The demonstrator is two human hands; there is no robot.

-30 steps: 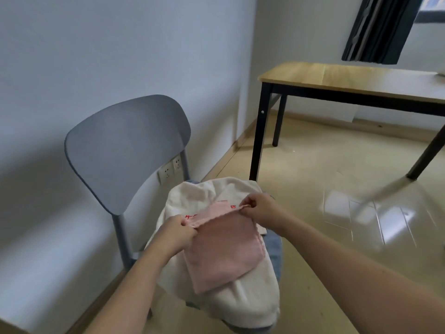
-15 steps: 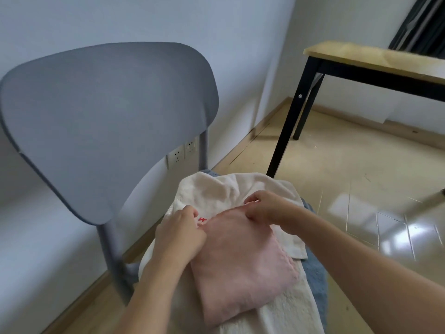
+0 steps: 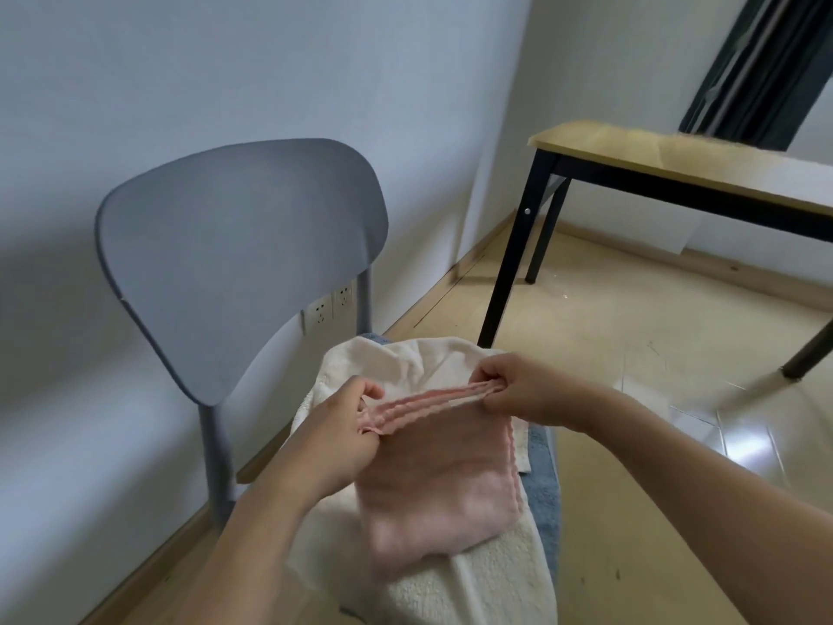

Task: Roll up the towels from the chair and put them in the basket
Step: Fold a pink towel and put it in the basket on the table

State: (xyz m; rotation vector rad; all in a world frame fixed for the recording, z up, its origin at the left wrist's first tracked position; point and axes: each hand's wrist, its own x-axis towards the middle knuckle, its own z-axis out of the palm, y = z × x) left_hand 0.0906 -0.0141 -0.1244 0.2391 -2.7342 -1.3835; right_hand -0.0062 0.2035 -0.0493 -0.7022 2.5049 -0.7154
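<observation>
A folded pink towel (image 3: 439,484) lies on top of a cream towel (image 3: 473,584), which covers a blue towel (image 3: 543,484) on the seat of a grey chair (image 3: 239,254). My left hand (image 3: 336,433) pinches the pink towel's far left corner. My right hand (image 3: 525,390) pinches its far right corner. Between them the far edge is raised and stretched, showing several layers. No basket is in view.
A wooden table with black legs (image 3: 667,173) stands at the right, above a glossy tan floor (image 3: 631,354). The chair is close to a pale wall with sockets (image 3: 327,306). A dark curtain (image 3: 757,65) hangs at the upper right.
Both hands have lifted the pink towel's far edge off the cream towel and pulled it taut between them. The view has drawn back from the chair.
</observation>
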